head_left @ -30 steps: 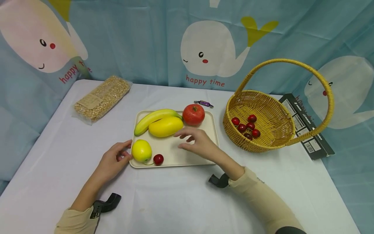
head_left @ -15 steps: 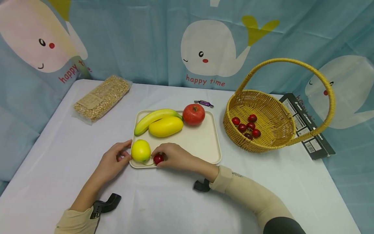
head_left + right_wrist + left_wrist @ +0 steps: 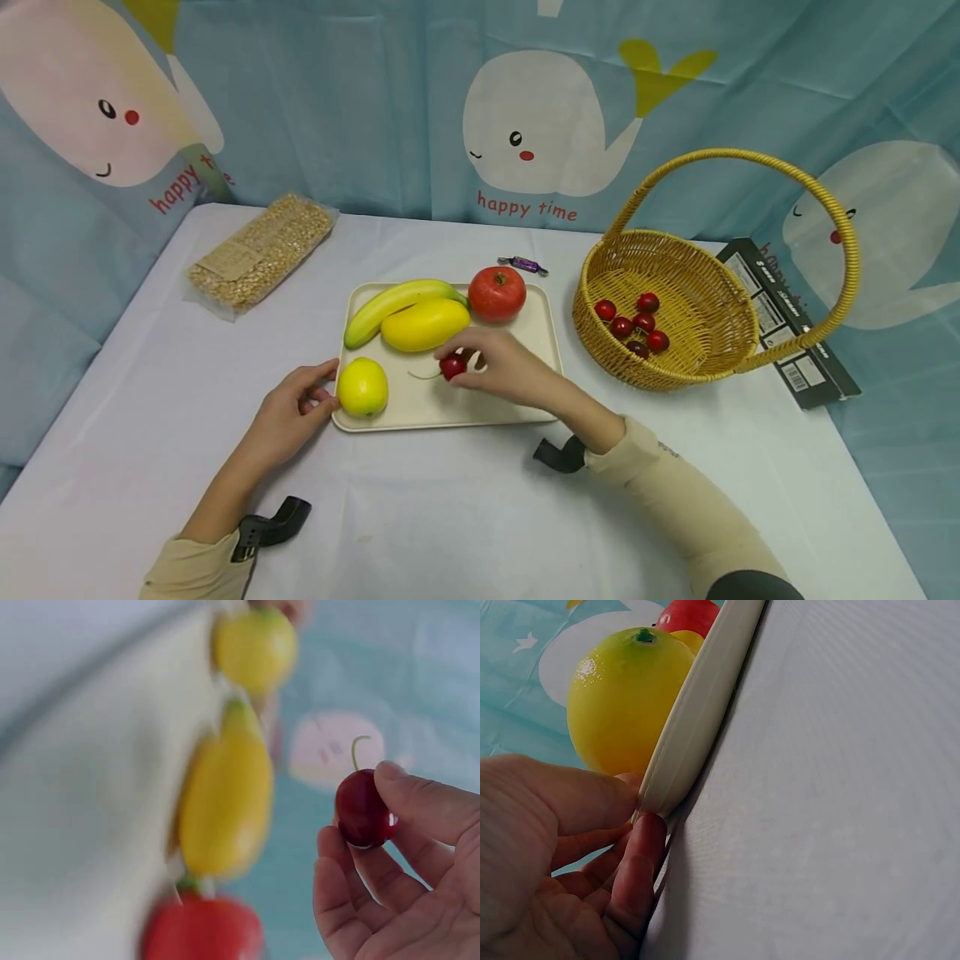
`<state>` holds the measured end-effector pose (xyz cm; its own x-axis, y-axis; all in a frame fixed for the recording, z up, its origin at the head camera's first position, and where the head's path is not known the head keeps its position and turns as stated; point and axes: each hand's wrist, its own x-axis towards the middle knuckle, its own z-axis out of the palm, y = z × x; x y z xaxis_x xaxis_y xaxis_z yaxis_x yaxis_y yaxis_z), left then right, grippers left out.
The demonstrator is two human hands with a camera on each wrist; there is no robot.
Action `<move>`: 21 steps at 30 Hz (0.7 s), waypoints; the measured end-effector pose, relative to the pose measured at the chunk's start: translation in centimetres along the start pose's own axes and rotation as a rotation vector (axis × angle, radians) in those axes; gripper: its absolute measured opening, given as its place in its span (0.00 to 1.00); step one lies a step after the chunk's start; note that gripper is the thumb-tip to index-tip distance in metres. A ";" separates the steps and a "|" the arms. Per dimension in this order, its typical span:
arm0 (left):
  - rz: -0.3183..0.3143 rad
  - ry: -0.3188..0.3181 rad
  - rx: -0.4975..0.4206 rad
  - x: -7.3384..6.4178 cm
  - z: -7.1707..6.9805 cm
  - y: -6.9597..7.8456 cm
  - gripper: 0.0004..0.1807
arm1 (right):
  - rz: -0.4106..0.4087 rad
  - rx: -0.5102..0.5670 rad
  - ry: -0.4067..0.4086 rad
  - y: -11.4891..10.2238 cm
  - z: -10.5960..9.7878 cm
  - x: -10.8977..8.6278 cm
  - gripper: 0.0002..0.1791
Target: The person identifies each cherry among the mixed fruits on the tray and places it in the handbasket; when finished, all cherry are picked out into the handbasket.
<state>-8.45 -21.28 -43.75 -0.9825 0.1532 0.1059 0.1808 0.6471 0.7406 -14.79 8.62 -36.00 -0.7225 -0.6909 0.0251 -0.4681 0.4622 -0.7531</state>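
My right hand (image 3: 510, 367) pinches a dark red cherry (image 3: 363, 808) between thumb and fingers, above the cream tray (image 3: 465, 419). The cherry's thin green stem points left in the head view. My left hand (image 3: 292, 412) holds the tray's left edge, thumb at the rim and a finger beneath it in the left wrist view. Close to that hand, a yellow lemon (image 3: 363, 387) sits in the tray's front left corner. A banana (image 3: 401, 302), a yellow mango-like fruit (image 3: 426, 326) and a red, apple-like fruit (image 3: 497, 294) lie along the tray's back.
At the right stands a golden wicker basket (image 3: 720, 312) with a tall handle and several cherries (image 3: 643, 323). A black box (image 3: 795, 333) lies behind it. A purple wrapped candy (image 3: 527, 265) and a bag of grains (image 3: 262, 250) lie farther back on the white table.
My right hand has reached down to the cherry beside the lemon, taken hold of it and lifted it to the right over the tray. My left hand stays at the tray's edge.
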 end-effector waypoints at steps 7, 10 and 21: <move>-0.004 -0.003 -0.006 0.0 0.0 0.1 0.28 | 0.142 0.018 0.263 1.7 -8.1 -4.3 0.19; -0.009 -0.005 -0.003 0.0 0.0 0.2 0.28 | 0.269 -0.002 0.385 3.2 -10.8 -6.7 0.19; -0.004 -0.004 -0.001 0.0 0.0 -0.1 0.28 | 0.546 -0.076 0.519 9.5 -15.2 -13.4 0.25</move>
<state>-8.49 -21.32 -43.77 -0.9830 0.1537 0.1001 0.1767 0.6474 0.7414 -17.29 30.72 -33.52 -0.9998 -0.0109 -0.0185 0.0051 0.7136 -0.7005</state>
